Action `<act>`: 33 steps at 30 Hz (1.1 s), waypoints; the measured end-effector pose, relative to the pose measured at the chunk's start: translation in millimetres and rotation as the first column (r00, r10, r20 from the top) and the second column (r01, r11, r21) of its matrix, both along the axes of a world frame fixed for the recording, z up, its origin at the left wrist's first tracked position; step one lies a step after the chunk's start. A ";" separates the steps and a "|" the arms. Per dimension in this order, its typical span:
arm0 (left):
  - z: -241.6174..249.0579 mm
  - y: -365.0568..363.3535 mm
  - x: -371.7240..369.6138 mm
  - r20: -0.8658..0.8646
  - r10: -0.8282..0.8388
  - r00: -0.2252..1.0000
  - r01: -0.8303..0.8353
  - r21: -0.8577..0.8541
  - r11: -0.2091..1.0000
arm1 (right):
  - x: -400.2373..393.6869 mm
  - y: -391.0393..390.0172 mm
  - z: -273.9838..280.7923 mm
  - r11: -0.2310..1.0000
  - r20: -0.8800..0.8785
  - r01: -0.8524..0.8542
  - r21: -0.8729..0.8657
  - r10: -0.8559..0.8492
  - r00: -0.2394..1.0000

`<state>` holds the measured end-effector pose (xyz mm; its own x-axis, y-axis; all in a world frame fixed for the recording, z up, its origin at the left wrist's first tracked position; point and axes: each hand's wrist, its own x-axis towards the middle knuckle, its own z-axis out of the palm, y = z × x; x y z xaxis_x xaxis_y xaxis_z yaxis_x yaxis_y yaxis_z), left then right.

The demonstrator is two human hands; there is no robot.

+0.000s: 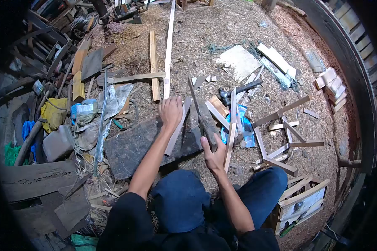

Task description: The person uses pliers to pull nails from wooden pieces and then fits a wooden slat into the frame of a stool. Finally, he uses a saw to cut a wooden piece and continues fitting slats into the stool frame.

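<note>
My right hand [215, 154] is wrapped round the dark handle of a long, narrow-bladed tool [195, 100], its blade pointing away from me. A thin wooden strip [178, 134] lies across the dark, worn wooden block [132, 144] in front of my knees. At the strip's far end, my left hand [171, 112] presses down with bent fingers along its left edge. Right of the tool, a pale wooden stick [231, 140] stretches forward from near my right knee. Beyond it, a hammer-like tool with a dark handle [249, 85] lies among scraps.
Joined wooden strips [280, 138] rest on the shavings at right, near a slatted wooden box [301, 201]. Long battens [154, 65] lie ahead. Cluttered at left are a plastic jug [58, 143], a yellow bag [54, 113] and a metal bar [101, 121]. A curved dark rim [352, 62] bounds the right.
</note>
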<state>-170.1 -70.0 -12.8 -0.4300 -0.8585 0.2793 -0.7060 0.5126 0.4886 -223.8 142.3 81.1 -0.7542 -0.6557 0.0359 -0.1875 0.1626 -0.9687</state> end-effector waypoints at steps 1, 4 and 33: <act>2.7 0.7 -7.4 0.003 0.008 1.000 -0.008 0.010 1.000 | -1.0 -1.3 -2.9 1.000 0.034 -0.001 -0.008 0.001 0.999; -4.1 5.9 -16.4 0.203 0.111 0.973 -0.153 0.206 0.966 | -4.7 -6.6 -3.4 0.999 0.052 -0.037 0.016 0.036 0.998; -18.1 5.3 -19.6 0.159 0.063 0.985 -0.103 0.260 0.960 | -41.1 -73.2 24.4 0.926 0.100 -0.221 0.305 0.199 0.975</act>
<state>-189.7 -64.7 -30.9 -0.3730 -0.9275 -0.0254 -0.8151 0.3145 0.4865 -264.8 69.1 105.4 -0.5918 -0.7690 -0.2417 -0.1875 0.4230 -0.8865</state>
